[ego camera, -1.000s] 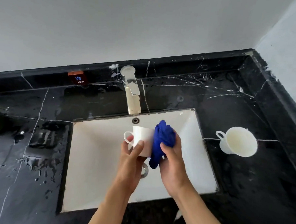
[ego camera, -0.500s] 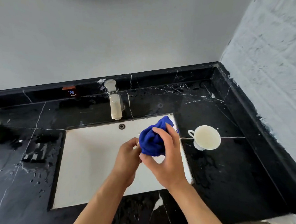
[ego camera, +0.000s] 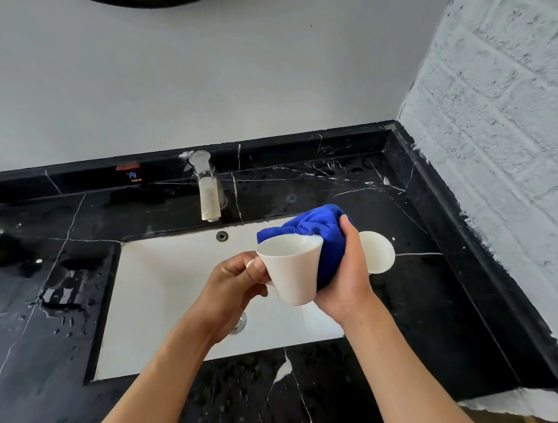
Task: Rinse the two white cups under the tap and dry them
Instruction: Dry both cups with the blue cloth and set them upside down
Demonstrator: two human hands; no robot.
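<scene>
A single head-worn view looks forward and steeply down from above the person's forearms, which enter from the bottom edge and meet near the middle of the frame. It faces the back wall, with the tap (ego camera: 208, 187) just left of centre and the white sink (ego camera: 165, 282) below it, seen close. The wide lens bends the black counter (ego camera: 438, 316) outward at the sides. The textured side wall (ego camera: 500, 141) fills the right of the frame, so the view sits slightly right of the basin. No second view shares the scene.
</scene>
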